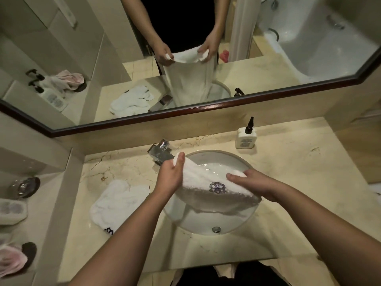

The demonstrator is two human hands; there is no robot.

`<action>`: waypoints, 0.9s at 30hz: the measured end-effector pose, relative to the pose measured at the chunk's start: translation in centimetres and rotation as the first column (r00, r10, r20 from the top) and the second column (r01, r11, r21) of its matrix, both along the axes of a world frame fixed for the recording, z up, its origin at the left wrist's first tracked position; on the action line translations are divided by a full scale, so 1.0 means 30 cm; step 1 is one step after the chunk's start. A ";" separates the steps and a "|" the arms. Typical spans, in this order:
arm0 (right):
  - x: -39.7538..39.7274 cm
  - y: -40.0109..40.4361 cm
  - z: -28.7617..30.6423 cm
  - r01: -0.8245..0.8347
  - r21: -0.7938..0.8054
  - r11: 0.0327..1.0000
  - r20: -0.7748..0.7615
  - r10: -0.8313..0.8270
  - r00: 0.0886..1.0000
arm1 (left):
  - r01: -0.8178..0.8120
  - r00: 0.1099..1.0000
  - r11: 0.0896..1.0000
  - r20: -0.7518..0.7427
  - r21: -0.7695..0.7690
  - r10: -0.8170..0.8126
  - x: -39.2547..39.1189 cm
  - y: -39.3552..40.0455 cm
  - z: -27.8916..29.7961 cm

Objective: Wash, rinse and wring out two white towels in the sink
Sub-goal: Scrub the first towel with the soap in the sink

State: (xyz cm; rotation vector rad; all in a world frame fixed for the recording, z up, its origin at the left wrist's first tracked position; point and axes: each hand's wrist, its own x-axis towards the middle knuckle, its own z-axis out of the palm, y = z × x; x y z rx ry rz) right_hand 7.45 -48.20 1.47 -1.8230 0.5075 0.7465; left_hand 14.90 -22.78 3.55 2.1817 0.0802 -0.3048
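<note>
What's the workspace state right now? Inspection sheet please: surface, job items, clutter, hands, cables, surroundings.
Surface: beige marble counter with a round white sink set into it.
Job's things: one white towel, with an embroidered emblem, held spread over the sink; second towel crumpled on the counter left of the sink.
Clutter: pump bottle behind the sink to the right; glass ashtray and pink cloth on the left ledge.
Hands: left hand grips the towel's far corner near the faucet; right hand holds its other end.
Cables: nothing seen.
Surroundings: framed mirror above the counter, reflecting a bathtub.
</note>
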 end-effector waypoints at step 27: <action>0.172 0.283 0.165 0.475 0.012 0.880 0.430 -0.434 0.792 | -0.532 0.837 0.711 -0.417 -0.461 0.356 -0.120 -0.353 0.100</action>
